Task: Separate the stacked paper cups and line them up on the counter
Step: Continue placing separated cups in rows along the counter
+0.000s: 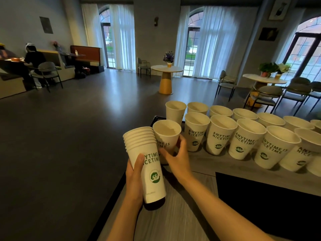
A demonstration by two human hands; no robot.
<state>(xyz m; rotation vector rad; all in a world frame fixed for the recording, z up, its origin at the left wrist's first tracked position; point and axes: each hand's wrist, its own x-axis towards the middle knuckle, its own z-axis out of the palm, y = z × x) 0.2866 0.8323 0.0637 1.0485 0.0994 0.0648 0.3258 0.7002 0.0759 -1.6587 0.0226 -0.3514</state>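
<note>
Left hand (134,178) is wrapped around a nested stack of white paper cups with green print (147,162), several rims showing, held tilted above the grey wood-grain counter's (173,214) left edge. Just beside it, right hand (178,157) is closed on a single white paper cup (165,136) at the counter's far left corner; can't tell if it's set down yet. To the right, two rows of separated white cups (246,133) stand upright along the far edge. Judged well along, with roughly seven cups left to peel off and place.
</note>
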